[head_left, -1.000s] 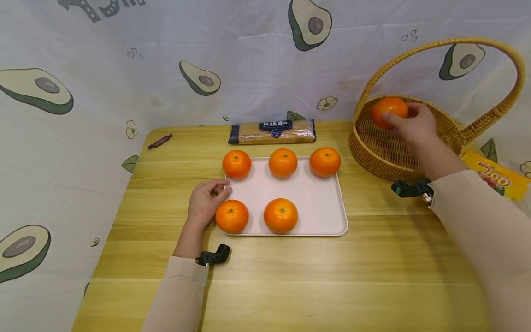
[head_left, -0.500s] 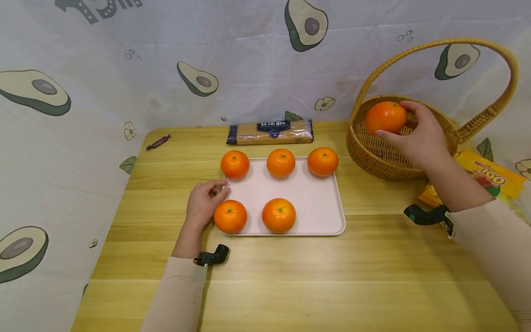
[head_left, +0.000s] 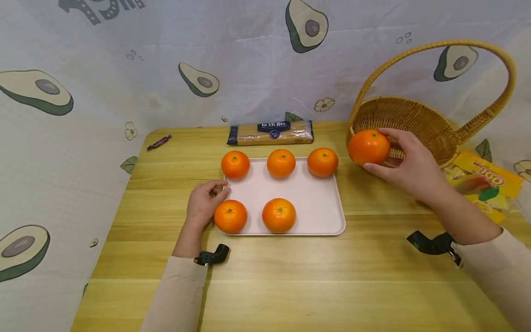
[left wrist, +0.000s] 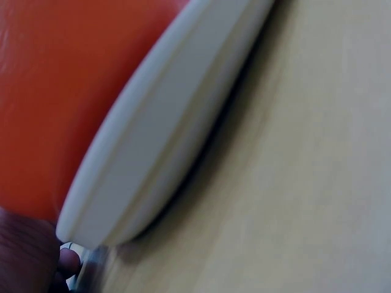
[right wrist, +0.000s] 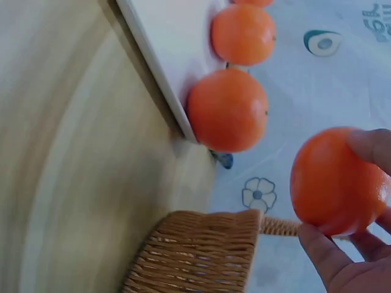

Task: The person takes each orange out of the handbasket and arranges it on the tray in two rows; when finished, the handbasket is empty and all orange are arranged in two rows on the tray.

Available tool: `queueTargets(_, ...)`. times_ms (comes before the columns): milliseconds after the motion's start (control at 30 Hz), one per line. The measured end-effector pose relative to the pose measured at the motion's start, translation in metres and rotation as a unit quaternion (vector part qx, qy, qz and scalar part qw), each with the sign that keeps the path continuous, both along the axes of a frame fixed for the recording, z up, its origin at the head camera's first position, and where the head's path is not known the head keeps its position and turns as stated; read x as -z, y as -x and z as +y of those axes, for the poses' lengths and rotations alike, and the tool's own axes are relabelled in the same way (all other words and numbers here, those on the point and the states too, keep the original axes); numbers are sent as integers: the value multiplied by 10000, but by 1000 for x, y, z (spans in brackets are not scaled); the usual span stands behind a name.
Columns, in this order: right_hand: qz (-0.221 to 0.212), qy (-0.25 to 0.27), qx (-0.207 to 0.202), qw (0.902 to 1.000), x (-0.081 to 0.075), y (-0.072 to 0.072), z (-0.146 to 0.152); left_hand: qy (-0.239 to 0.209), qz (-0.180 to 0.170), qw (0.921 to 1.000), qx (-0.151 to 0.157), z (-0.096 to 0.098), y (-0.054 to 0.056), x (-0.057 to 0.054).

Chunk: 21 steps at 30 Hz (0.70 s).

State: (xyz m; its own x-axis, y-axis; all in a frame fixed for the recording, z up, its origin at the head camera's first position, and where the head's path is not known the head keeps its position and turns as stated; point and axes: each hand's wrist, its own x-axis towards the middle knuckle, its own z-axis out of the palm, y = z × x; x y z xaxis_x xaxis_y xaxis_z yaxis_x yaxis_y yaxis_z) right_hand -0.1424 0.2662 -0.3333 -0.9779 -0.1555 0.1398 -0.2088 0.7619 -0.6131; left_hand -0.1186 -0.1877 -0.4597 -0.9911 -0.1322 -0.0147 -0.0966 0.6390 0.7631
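In the head view my right hand point(head_left: 415, 168) pinches an orange point(head_left: 369, 147) between thumb and fingers, above the near-left rim of the wicker basket point(head_left: 415, 110). The right wrist view shows this orange point(right wrist: 339, 182) near the fingers point(right wrist: 327, 253), with the basket's woven wall point(right wrist: 195, 253) below. My left hand point(head_left: 202, 203) grips the left rim of the pale tray point(head_left: 307, 198), its fingers curled. Several oranges sit on the tray: three along the far side, and a front-left orange point(head_left: 230, 216) and front-middle orange point(head_left: 279, 215). The left hand's fingertips are partly hidden.
A pack of spaghetti point(head_left: 271, 133) lies behind the tray. One small wrapped candy point(head_left: 159, 142) is at the table's far left. Yellow snack bags point(head_left: 485, 182) lie right of the basket, whose tall arched handle point(head_left: 435, 44) rises above it. A printed cloth hangs behind the table.
My right hand has lifted the orange out of the basket and brought it toward me and slightly left, to the basket's near-left rim. The left hand stays at the tray's edge.
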Motion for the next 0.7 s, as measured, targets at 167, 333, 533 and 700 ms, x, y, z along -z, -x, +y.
queueTargets(167, 110, -29, -494, 9987, 15, -15, -6, -17, 19, 10000, 2, 1, -1, 0)
queueTargets(333, 245, -233, -855, 9958, 28, -29, -14, 14, 173, 9998, 79, 0, 0, 0)
queueTargets(533, 331, -312, -1297, 9905, 45, -43, -22, -9, 190, 9998, 107, -1, 1, 1)
queueTargets(700, 23, -97, -1536, 9881, 57, -55, -27, -8, 159, 9998, 109, -1, 0, 1)
